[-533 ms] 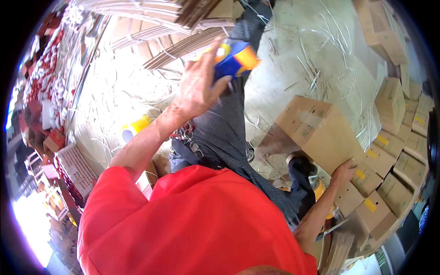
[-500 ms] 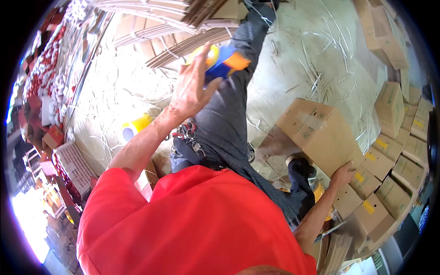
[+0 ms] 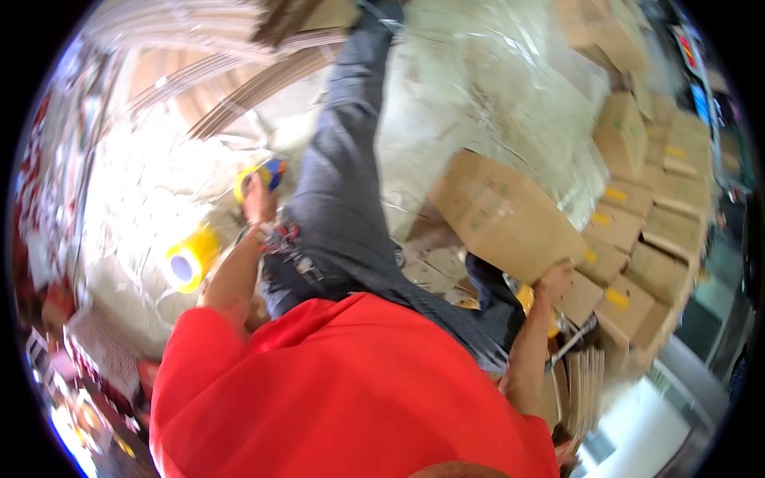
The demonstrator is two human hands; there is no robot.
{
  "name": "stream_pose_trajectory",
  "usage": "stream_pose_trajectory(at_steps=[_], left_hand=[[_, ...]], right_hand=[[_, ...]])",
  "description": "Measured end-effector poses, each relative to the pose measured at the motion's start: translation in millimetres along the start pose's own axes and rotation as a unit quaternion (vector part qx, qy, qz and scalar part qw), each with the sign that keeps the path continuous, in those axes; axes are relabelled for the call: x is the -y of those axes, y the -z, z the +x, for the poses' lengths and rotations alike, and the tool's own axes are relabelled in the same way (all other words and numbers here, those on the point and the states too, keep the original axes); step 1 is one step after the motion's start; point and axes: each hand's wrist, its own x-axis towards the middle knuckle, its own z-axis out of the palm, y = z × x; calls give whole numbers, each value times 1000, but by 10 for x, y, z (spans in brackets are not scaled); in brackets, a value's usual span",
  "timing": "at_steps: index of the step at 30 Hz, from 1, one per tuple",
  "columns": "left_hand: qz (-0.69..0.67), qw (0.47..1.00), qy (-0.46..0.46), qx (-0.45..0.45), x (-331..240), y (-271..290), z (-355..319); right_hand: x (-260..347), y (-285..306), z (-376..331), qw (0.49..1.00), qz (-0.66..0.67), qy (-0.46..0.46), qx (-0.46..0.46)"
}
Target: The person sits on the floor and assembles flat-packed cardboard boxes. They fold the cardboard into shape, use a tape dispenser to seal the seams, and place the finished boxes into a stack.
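Observation:
My left hand (image 3: 260, 201) is low on the left side, beside my thigh. Its fingers close round a tape dispenser (image 3: 276, 170), blue with a yellow roll of tape; motion blur softens the grip. A cardboard box (image 3: 510, 213) sits tilted at my right, by my bent leg. My right hand (image 3: 555, 279) grips the near right corner of that box, its fingertips partly hidden. To the left of my left forearm lies a thick yellow roll of tape (image 3: 204, 245) with a pale core.
Flattened cardboard stacks (image 3: 263, 88) lie at the far left, and more flat sheets (image 3: 584, 390) stand at the near right. Closed cartons (image 3: 617, 227) line the right side. Loose white strapping and clear film litter the floor. A pale crate (image 3: 103, 346) stands far left.
My left hand has come down and left with the tape dispenser, from over my thigh to beside it. My right hand stays on the box corner. The whole view has shifted.

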Motion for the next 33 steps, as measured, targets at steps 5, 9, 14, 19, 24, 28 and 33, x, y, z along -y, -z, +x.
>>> stream_pose_trajectory(at_steps=[5,9,14,19,24,28,33], left_hand=[[-12,993,-35,113,-189,382,71],[-254,967,-32,13,-1230,1204,540],[-357,877,-320,-31,-3406,1534,317],[-445,838,-306,73,-4725,106,-487],[-212,912,-132,325,-4483,-1236,-848],[-487,728,-11,482,-4090,-979,-851],[-554,638,-37,533,-4508,338,-393]], right_hand=[[90,11,11,998,57,-36,-1],[378,147,-21,997,61,-34,21],[533,139,132,995,72,-33,57],[436,57,184,998,33,-21,45],[164,124,277,991,110,-74,16],[-183,136,412,985,151,-78,33],[-443,193,446,950,306,-60,25]])
